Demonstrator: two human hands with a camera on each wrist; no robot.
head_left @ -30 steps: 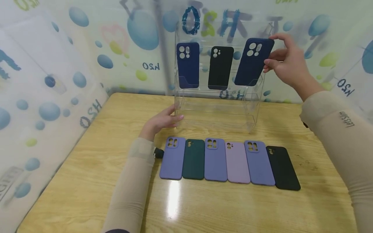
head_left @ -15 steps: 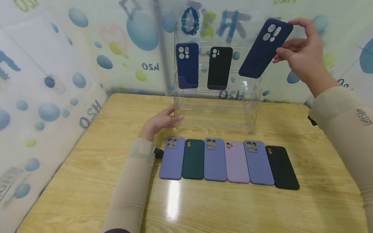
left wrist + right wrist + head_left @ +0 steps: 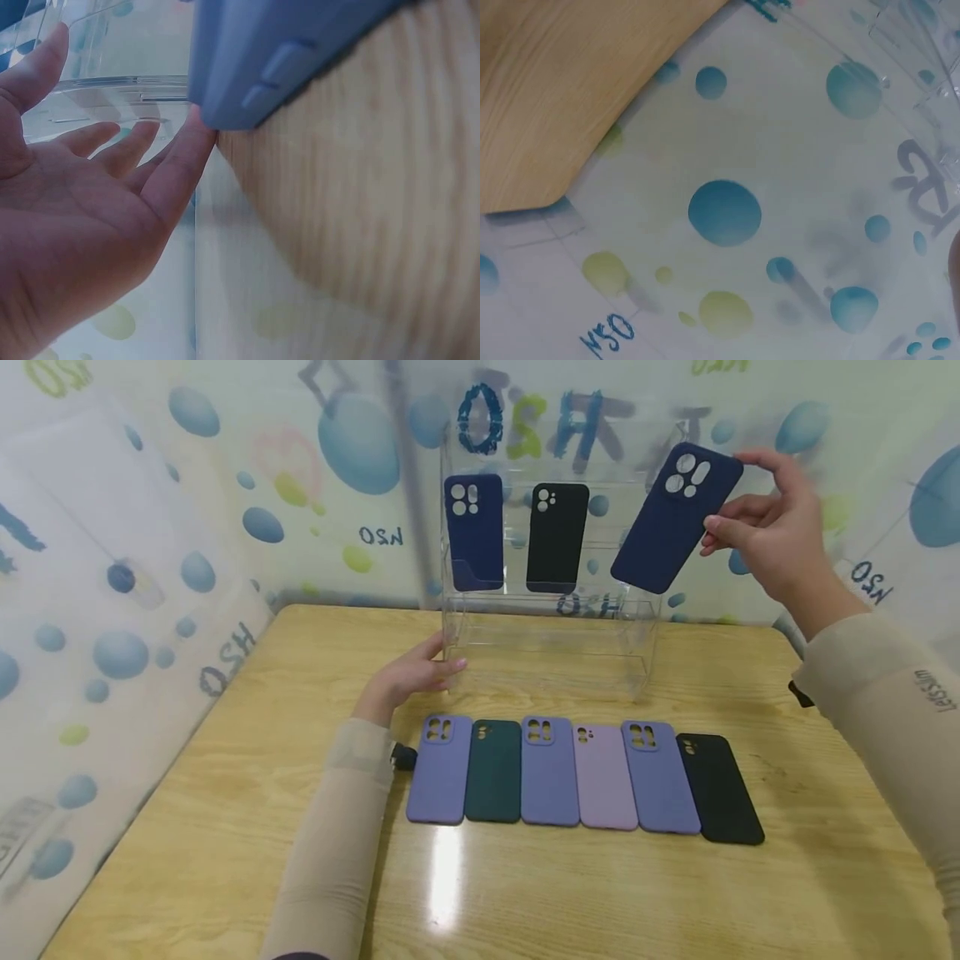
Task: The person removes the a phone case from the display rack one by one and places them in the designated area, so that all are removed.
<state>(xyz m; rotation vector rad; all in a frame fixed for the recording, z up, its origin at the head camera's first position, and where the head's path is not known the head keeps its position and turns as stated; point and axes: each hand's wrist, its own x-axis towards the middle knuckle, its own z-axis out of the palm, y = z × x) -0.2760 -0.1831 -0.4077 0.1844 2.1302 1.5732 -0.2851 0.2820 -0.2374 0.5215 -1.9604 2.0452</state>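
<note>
The right hand [image 3: 780,539] pinches a dark navy silicone phone case [image 3: 675,518] by its top corner — tilted, in the air just right of the clear acrylic display rack [image 3: 551,643]. The left hand [image 3: 408,677] — fingers straight — rests against the rack's lower left side on the wooden counter [image 3: 225,793].

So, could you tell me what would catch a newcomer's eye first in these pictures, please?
The right hand holds a navy phone case tilted in the air beside the clear acrylic rack, whose top tier carries a blue case and a black case. A row of six cases lies on the wooden table, and the left hand touches the rack's base.
</note>
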